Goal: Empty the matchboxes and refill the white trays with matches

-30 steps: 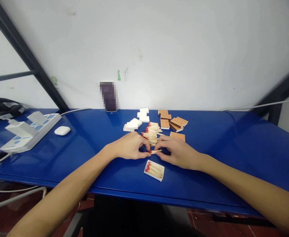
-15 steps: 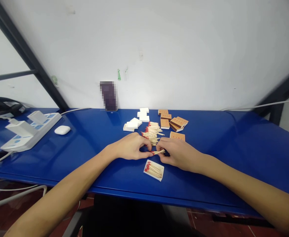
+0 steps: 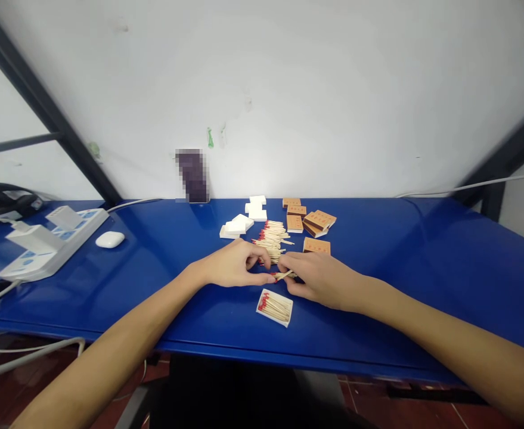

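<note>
My left hand [image 3: 233, 266] and my right hand [image 3: 316, 277] meet fingertip to fingertip over the blue table [image 3: 154, 280]. Between them they pinch a small bundle of red-tipped matches [image 3: 282, 276]. Just in front lies an open white matchbox tray [image 3: 275, 307] with matches in it. Behind the hands is a loose pile of matches [image 3: 271, 239]. Empty white trays [image 3: 242, 218] lie behind the pile to the left. Orange matchbox sleeves [image 3: 309, 221] lie behind it to the right.
A white power strip [image 3: 49, 243] with plugs and cables sits at the left, a small white case [image 3: 109, 239] beside it. A blurred dark object [image 3: 192, 175] leans on the white wall. Black frame bars rise at both sides. The table's front edge is close to me.
The hands have stayed together on the matches, with the fingers shifting slightly. The view has drifted a little, so things sit slightly further left.
</note>
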Demonstrator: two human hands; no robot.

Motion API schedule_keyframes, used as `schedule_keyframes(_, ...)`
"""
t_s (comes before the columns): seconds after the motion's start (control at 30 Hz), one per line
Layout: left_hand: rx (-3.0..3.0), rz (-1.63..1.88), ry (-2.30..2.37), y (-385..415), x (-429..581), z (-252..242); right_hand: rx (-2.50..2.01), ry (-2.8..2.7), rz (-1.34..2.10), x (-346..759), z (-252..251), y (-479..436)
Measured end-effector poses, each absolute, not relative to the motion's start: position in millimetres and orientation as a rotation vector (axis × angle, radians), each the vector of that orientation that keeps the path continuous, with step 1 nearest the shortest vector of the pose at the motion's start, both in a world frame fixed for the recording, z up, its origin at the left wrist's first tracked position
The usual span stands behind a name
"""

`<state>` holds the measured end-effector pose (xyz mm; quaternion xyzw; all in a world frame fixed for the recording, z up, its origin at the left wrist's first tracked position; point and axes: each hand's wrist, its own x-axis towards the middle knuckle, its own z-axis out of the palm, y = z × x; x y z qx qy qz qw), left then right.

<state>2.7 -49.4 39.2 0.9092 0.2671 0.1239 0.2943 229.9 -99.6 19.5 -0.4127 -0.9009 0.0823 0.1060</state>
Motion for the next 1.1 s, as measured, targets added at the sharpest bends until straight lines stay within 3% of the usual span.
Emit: schedule_keyframes(1.1, 2.647, 0.468, 0.648, -54.6, 17.4, 26.8, -1.195, -2.563, 0.349, 228.6, 17.9, -97.7)
